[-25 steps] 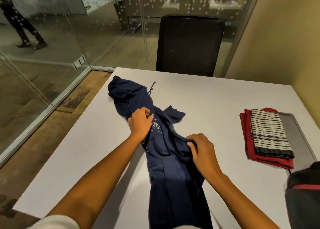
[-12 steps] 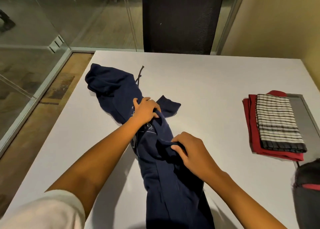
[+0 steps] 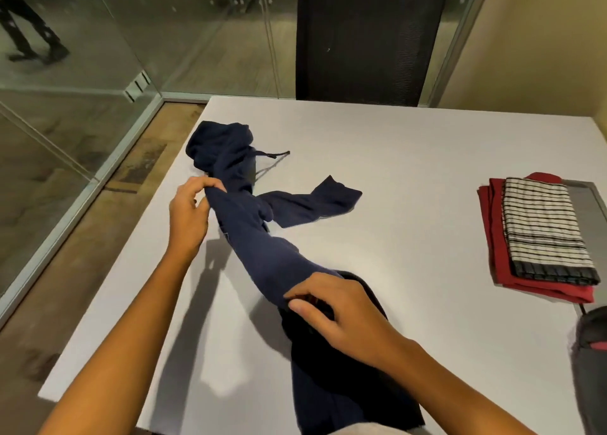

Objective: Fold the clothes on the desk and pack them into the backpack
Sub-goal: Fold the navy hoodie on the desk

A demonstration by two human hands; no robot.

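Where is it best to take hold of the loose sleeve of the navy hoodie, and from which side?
I would pinch the sleeve at its cuff, coming from the right. It lies flat on the desk, cuff pointing right, with bare surface around that end.

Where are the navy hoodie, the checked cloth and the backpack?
navy hoodie (image 3: 262,257), head view, twisted middle of its body
checked cloth (image 3: 542,224), head view, centre of its top face
backpack (image 3: 593,375), head view, dark shell at the right edge
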